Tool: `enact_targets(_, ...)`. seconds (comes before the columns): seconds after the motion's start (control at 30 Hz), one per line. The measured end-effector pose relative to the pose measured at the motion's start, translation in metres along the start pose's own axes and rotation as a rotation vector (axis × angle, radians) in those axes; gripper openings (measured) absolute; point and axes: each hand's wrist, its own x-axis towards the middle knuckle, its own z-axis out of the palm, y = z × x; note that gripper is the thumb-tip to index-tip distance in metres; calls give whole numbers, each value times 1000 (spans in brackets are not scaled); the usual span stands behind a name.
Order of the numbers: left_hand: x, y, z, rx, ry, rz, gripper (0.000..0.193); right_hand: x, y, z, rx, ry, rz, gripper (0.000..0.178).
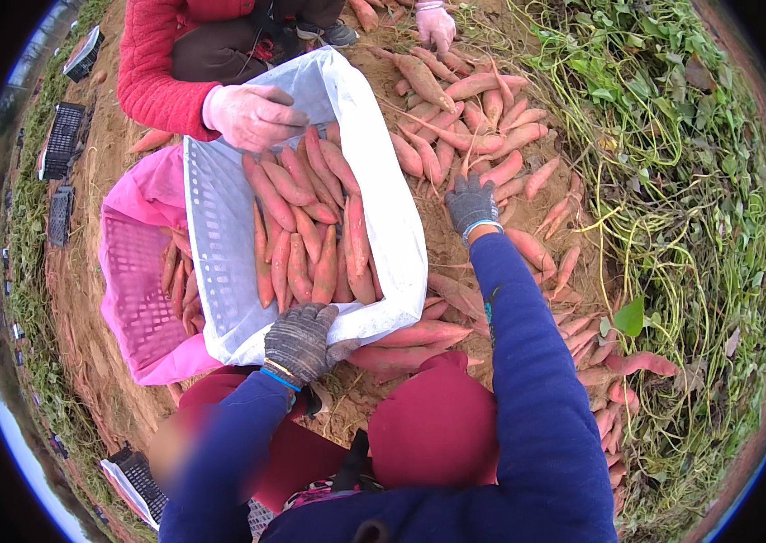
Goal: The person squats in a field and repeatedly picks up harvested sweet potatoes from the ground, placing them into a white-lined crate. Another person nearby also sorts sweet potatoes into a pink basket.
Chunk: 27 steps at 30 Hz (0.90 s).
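My left hand (299, 344), in a grey striped glove, is closed over the near rim of a crate (211, 244) with a white liner (383, 213). Long reddish sweet potatoes (310, 231) lie side by side inside it. My right hand (473, 206), gloved in dark grey, reaches onto the near part of a heap of sweet potatoes (482, 113) on the soil. Its fingers look apart, touching the heap, though their tips are partly hidden. Across the crate, a co-worker's pink-gloved hand (254, 116) hangs over its far left corner.
A pink-lined crate (143, 299) with some sweet potatoes stands left of the white one. Loose sweet potatoes (419, 335) lie by its near right corner. Green vines (663, 199) cover the right side. Another pink-gloved hand (436, 27) touches the far heap. Black crates (61, 140) stand at far left.
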Motion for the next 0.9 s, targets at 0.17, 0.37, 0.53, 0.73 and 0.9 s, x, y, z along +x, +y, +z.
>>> enact_targets(0.17,0,1,-3,2,-26,-16,65,-11,16,11,87,-141,53,26)
enact_targets(0.37,-2,3,1,-43,-3,-29,58,-108,98,26,431,-63,354,28)
enact_targets(0.53,-4,3,7,-28,79,10,54,-232,92,50,816,-141,787,42)
enact_targets(0.73,-7,2,12,36,76,19,54,-314,-25,46,740,-78,527,40)
enact_targets(0.9,-6,1,16,6,163,65,53,-304,0,40,748,-244,550,32)
